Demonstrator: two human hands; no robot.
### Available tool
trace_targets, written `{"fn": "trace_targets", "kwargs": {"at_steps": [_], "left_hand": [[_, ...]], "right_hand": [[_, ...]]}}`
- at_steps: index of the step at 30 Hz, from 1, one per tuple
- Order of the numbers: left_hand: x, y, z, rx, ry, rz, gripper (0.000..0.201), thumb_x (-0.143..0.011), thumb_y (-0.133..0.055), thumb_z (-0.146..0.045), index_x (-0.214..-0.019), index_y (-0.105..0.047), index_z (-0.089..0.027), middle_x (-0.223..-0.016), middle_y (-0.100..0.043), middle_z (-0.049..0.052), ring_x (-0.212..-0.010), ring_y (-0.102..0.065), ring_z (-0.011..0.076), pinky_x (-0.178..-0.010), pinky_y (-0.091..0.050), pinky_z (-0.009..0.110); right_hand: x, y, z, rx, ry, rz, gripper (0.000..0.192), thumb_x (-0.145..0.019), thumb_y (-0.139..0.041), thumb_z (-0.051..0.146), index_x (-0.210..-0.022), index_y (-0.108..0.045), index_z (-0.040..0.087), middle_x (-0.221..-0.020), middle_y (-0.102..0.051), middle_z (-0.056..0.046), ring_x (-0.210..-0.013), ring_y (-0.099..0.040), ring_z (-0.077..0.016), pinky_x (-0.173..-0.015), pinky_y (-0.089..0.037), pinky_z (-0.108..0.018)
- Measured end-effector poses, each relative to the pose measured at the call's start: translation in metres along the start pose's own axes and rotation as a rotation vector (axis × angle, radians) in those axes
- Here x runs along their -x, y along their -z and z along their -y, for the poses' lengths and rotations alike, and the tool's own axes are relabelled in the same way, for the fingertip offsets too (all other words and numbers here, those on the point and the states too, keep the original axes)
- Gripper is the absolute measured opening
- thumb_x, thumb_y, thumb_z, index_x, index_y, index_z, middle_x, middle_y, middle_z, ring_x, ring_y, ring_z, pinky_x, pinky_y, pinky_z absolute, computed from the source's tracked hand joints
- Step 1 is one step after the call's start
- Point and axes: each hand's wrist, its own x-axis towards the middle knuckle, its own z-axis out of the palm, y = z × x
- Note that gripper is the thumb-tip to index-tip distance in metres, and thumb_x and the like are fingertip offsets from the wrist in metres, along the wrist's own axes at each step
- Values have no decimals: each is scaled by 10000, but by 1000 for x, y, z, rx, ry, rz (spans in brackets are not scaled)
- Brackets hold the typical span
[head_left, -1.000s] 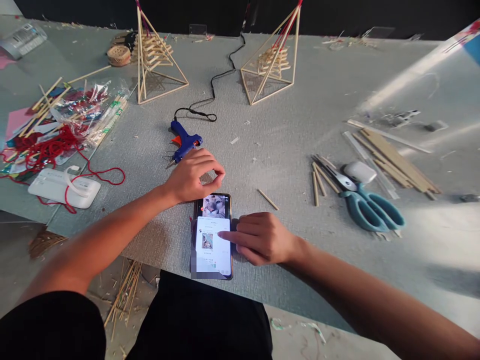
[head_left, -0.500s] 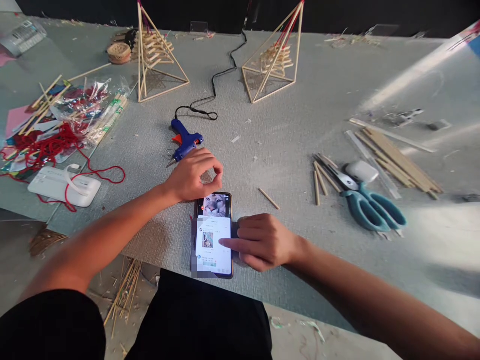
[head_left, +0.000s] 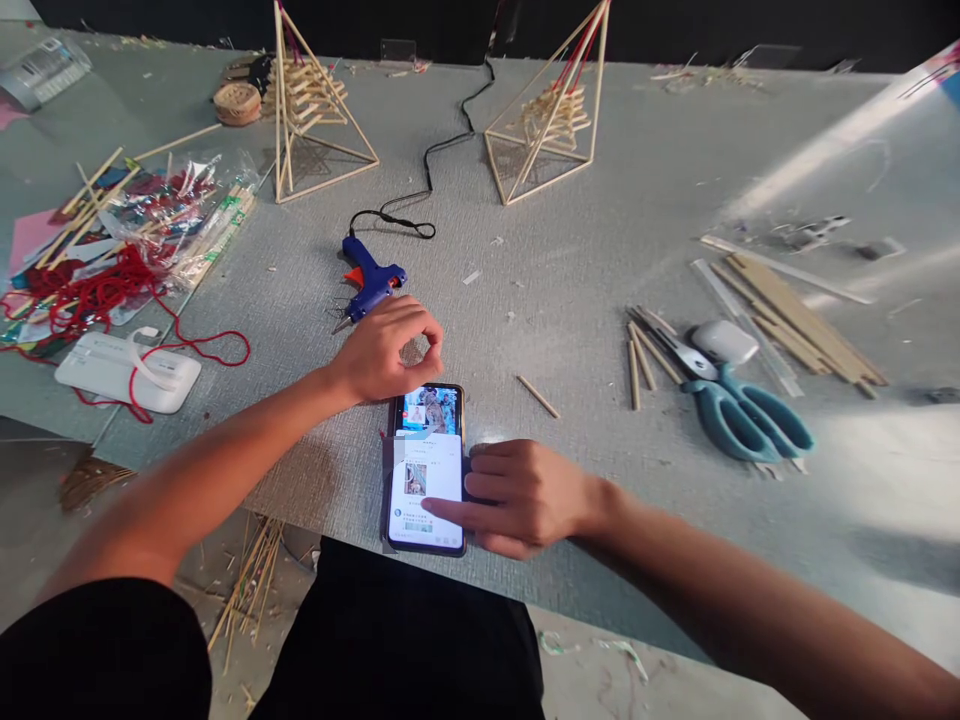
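Basically, landmark is the phone [head_left: 425,468]. It lies flat on the grey surface [head_left: 585,260], at the near edge, screen lit, its near end close to the drop above the person's lap. Risk: a firm swipe or an arm nudge could slide it off that edge.

Two stick pyramids [head_left: 551,110] stand far behind the phone, apart from both hands; not much danger unless an arm sweeps back.

Right hand [head_left: 525,495] rests just right of the phone, gripping nothing, forefinger stretched onto the lower screen, other fingers loosely curled. Left hand [head_left: 386,350] sits at the phone's far end, loosely curled with thumb and forefinger near each other; cannot tell if anything is pinched.

Glue gun [head_left: 369,285] lies just behind the left hand, cord [head_left: 431,160] trailing back. If the tip is hot, knuckles drifting back could get burnt, or a wrist could snag the cord.

Scissors [head_left: 739,405] lie well right of the phone among loose sticks. One short stick [head_left: 537,397] lies just behind the right hand; a careless wrist would flick it.
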Motion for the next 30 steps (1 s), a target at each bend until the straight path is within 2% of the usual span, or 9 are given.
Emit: {"fn": "trace_targets", "kwargs": {"at_steps": [8, 16, 26, 28, 30], "left_hand": [[1, 0, 1, 12, 14, -4, 65, -914, -585, -251, -855, -564, -235, -823, -705, 7, -808, -633, 167, -840, -492, 370], [0, 2, -2, 17, 38, 8, 60, -913, -566, -240, -858, -544, -234, -823, -700, 6, -805, -632, 166, -839, -488, 369], [0, 2, -2, 29, 21, 1, 56, -913, -572, -237, -866, -542, -234, -821, -695, -1, -806, -629, 162, -836, -486, 358], [0, 2, -2, 35, 21, 5, 57, -916, -566, -242, -866, -541, -234, -824, -696, 1, -806, -629, 163, -840, -486, 361], [0, 2, -3, 32, 23, 10, 64, -921, -562, -257, -865, -541, -235, -825, -696, 4, -808, -630, 166, -840, -487, 365]], "right_hand": [[-1, -1, 2, 3, -12, 77, 446, -1106, -331, 331, -1387, -624, 145, -702, -591, 21, -590, -520, -163, -560, -404, -324], [-1, 1, 0, 2, -34, -65, 408, -1083, -369, 317, -1285, -664, 121, -660, -550, 31, -564, -494, -148, -555, -390, -319], [2, 0, -1, -17, -82, -93, 355, -1045, -400, 300, -1233, -658, 144, -652, -568, 28, -550, -503, -152, -539, -388, -320], [1, -1, -1, 24, -133, -112, 337, -1034, -420, 289, -1206, -670, 143, -654, -577, 22, -549, -508, -150, -536, -382, -317], [0, -1, 0, 96, -251, -119, 323, -1018, -443, 247, -1213, -676, 139, -667, -599, 14, -556, -523, -147, -536, -386, -314]]}}
